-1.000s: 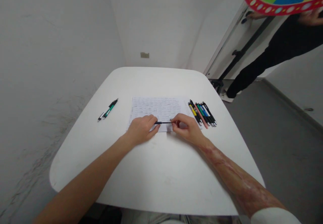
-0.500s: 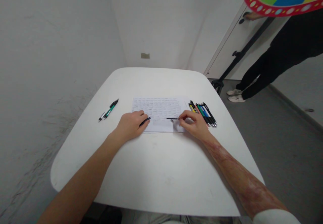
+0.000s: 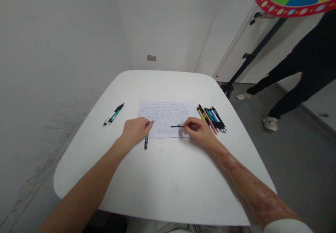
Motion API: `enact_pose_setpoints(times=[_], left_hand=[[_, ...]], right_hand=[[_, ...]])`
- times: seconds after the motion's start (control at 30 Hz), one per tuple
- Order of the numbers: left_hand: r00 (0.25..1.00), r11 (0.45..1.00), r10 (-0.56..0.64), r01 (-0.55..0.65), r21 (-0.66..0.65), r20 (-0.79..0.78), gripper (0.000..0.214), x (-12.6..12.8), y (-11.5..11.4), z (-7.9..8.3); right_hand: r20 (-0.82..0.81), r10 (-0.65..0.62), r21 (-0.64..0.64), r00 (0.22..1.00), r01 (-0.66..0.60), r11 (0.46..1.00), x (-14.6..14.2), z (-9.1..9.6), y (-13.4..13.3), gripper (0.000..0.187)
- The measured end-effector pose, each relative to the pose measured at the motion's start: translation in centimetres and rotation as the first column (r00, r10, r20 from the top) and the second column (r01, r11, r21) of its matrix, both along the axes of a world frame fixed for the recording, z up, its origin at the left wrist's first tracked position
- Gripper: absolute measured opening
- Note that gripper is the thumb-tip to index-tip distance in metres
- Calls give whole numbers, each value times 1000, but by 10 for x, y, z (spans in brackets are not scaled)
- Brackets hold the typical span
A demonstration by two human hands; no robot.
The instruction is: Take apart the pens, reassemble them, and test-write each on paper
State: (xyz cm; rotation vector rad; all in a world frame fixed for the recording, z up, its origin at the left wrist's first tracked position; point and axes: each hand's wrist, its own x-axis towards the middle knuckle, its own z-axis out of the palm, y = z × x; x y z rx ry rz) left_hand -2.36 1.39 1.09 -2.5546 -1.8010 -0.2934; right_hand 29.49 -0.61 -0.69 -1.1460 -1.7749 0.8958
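Note:
On the table, at the lower left of the written paper sheet, my left hand is closed on a black pen. The pen's lower end sticks out toward me below the fingers, and its upper part is mostly hidden by them. Over the lower right of the paper, my right hand pinches a thin dark rod, which looks like a pen refill, held level and pointing left. A small shiny piece, too small to name, shows by the rod near the fingertips.
Several pens lie side by side right of the paper. Two more pens lie on the left of the white table. Walls stand behind and left. A person stands at the right beside a black stand with a colourful wheel.
The pen in my left hand has swung from pointing up-right to pointing down toward me. My right hand has shifted slightly left and down with the rod. The person's legs have moved apart.

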Motion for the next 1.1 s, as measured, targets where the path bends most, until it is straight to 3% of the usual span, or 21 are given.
enact_pose_setpoints(times=[0.13, 0.3, 0.43, 0.73, 0.87, 1.0, 1.1], left_hand=[[992, 993, -41, 26, 119, 120, 48, 0, -5, 7], [896, 922, -373, 329, 206, 241, 36, 2, -13, 11], [852, 876, -475, 435, 210, 219, 33, 4, -13, 8], [839, 850, -510, 457, 262, 192, 29, 4, -11, 3], [853, 852, -485, 411, 325, 192, 26, 3, -10, 4], [888, 853, -428, 334, 402, 170, 24, 4, -10, 4], [923, 879, -364, 297, 373, 123, 22, 9, -13, 1]], right_hand=[[-17, 0, 1, 1000, 0, 1000, -1, -1, 0, 8], [-23, 13, -14, 1000, -13, 1000, -3, 3, -2, 10], [-43, 20, -29, 999, -21, 999, -5, 5, -4, 13], [-57, 13, -27, 998, -15, 1000, -6, 3, -4, 16], [-46, -61, -11, 997, 60, 998, -5, 0, -2, 23], [37, -153, 119, 987, 148, 982, -9, 4, -5, 21], [185, -153, 268, 971, 100, 958, -16, 9, -10, 16]])
